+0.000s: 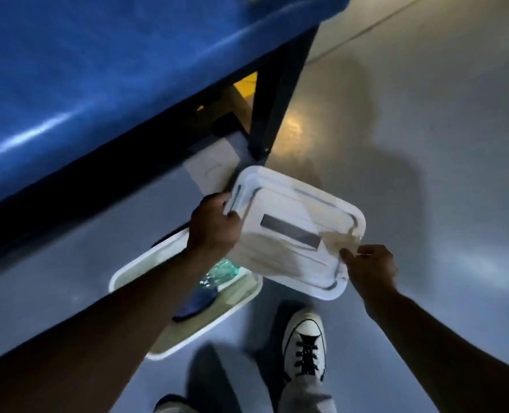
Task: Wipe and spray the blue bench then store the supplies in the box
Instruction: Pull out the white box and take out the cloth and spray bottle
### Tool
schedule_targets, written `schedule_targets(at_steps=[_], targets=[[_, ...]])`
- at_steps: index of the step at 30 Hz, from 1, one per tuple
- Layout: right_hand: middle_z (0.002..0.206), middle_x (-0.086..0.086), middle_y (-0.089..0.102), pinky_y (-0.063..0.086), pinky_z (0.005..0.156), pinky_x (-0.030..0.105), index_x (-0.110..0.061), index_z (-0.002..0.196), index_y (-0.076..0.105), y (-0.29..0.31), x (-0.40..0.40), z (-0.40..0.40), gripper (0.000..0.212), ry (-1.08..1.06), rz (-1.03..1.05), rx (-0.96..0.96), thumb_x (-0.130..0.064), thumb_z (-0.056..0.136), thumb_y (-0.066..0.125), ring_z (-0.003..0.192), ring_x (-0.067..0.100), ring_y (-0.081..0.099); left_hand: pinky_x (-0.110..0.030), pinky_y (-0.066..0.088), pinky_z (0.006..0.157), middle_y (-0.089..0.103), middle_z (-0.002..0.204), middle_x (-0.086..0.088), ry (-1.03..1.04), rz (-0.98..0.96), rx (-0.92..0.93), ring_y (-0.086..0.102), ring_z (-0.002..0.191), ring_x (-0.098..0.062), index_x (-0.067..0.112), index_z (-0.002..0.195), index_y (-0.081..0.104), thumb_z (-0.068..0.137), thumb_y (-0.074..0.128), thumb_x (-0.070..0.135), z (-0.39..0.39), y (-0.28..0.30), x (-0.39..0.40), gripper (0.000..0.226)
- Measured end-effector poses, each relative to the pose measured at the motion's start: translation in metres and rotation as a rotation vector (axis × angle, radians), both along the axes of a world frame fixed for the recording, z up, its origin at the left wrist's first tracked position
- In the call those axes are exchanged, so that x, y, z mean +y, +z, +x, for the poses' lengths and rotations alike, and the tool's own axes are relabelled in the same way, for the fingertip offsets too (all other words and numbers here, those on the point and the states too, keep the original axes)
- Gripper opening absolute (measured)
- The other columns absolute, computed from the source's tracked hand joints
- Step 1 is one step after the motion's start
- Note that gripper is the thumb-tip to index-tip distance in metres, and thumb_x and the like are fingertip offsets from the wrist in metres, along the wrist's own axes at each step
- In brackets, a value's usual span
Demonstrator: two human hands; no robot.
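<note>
Both hands hold a white plastic box lid [295,231] in the air, tilted, with a grey strip across its middle. My left hand [213,228] grips the lid's left edge and my right hand [369,269] pinches its right corner. Below the lid on the floor sits the open white box [184,341], partly covered by my left arm. Inside it lie a greenish clear spray bottle [222,272] and a dark blue cloth [196,302]. The padded blue bench [98,70] fills the upper left.
A dark metal bench leg [272,99] stands just beyond the lid. My white laced shoe [305,342] is on the grey floor right of the box, and another shoe tip [170,405] shows at the bottom edge. A yellow object [246,83] shows under the bench.
</note>
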State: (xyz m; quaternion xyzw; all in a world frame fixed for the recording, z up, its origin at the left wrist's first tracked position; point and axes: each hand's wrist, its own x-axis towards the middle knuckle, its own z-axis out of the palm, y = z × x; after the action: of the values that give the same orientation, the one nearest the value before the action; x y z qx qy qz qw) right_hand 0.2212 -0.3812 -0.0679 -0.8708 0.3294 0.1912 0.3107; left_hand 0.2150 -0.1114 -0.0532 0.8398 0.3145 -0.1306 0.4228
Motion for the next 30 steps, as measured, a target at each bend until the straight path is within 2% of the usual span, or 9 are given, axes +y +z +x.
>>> schedule_targets(at_steps=[5,8,10,14,19,22,25,28,30], targets=[[0.061,0.013,0.059,0.04,0.057,0.027,0.006,0.07,0.069,-0.048,-0.031,0.016,0.014,-0.193,0.166,0.051,-0.002,0.081,0.071,0.054,0.022,0.052,-0.032,0.041,0.108,0.056,0.146,-0.007,-0.182,-0.024,0.141,0.052,0.133,-0.03,0.023,0.139,0.056,0.082,0.05,0.016,0.06,-0.065,-0.032,0.057],[0.055,0.005,0.049,0.033,0.046,0.019,-0.004,0.062,0.066,-0.075,-0.041,0.02,0.015,-0.257,0.222,0.117,0.003,0.074,0.067,0.05,0.018,0.044,-0.031,0.043,0.09,0.066,0.124,-0.014,-0.16,-0.042,0.19,0.06,0.118,-0.036,0.015,0.122,0.066,0.087,0.051,0.008,0.081,-0.109,-0.045,0.038],[0.056,0.001,0.05,0.031,0.039,0.017,-0.007,0.068,0.068,-0.091,-0.042,0.02,0.012,-0.26,0.225,0.134,0.003,0.075,0.066,0.05,0.016,0.043,-0.031,0.044,0.092,0.067,0.124,-0.013,-0.155,-0.032,0.178,0.06,0.12,-0.036,0.011,0.122,0.067,0.092,0.052,0.006,0.089,-0.133,-0.05,0.034],[0.068,0.009,0.057,0.038,0.056,0.026,-0.004,0.076,0.069,-0.115,-0.038,0.019,0.011,-0.292,0.241,0.147,-0.004,0.083,0.061,0.06,0.021,0.051,-0.041,0.043,0.113,0.054,0.15,-0.007,-0.237,-0.02,0.243,0.049,0.137,-0.033,0.019,0.143,0.055,0.096,0.05,0.01,0.093,-0.159,-0.054,0.048],[0.083,0.011,0.058,0.04,0.061,0.029,-0.002,0.089,0.067,-0.114,-0.03,0.019,0.008,-0.356,0.269,0.208,-0.007,0.087,0.061,0.07,0.021,0.053,-0.035,0.04,0.11,0.049,0.154,-0.007,-0.265,-0.051,0.262,0.046,0.141,-0.032,0.016,0.146,0.05,0.094,0.05,0.006,0.088,-0.154,-0.059,0.053],[0.1,0.009,0.06,0.038,0.059,0.025,-0.006,0.11,0.064,-0.097,-0.023,0.018,0.021,-0.272,0.265,0.201,-0.011,0.09,0.061,0.077,0.02,0.055,-0.045,0.049,0.1,0.06,0.136,-0.022,-0.25,-0.044,0.169,0.057,0.127,-0.04,0.004,0.128,0.059,0.089,0.057,0.011,0.081,-0.134,-0.049,0.039],[0.125,0.007,0.064,0.044,0.081,0.026,-0.009,0.129,0.062,-0.07,-0.006,0.015,0.036,-0.125,0.228,0.164,-0.015,0.093,0.062,0.107,0.026,0.063,-0.035,0.051,0.101,0.069,0.126,-0.011,-0.103,-0.103,0.07,0.065,0.117,-0.026,0.012,0.125,0.064,0.091,0.061,0.016,0.063,-0.095,-0.033,0.034],[0.118,0.003,0.07,0.053,0.078,0.028,-0.019,0.121,0.068,-0.036,0.024,0.007,0.029,0.114,0.196,0.094,-0.018,0.093,0.06,0.099,0.023,0.068,-0.04,0.057,0.097,0.074,0.107,-0.007,0.003,-0.124,-0.08,0.07,0.101,-0.023,0.013,0.115,0.069,0.085,0.062,0.02,0.027,-0.058,-0.005,0.032],[0.115,0.001,0.071,0.054,0.084,0.029,-0.019,0.115,0.069,-0.017,0.049,-0.003,0.024,0.352,0.214,-0.001,-0.017,0.094,0.06,0.097,0.018,0.068,-0.043,0.06,0.084,0.074,0.096,-0.003,0.092,-0.107,-0.125,0.071,0.087,-0.02,0.017,0.108,0.07,0.084,0.063,0.022,-0.006,-0.04,0.017,0.026]])
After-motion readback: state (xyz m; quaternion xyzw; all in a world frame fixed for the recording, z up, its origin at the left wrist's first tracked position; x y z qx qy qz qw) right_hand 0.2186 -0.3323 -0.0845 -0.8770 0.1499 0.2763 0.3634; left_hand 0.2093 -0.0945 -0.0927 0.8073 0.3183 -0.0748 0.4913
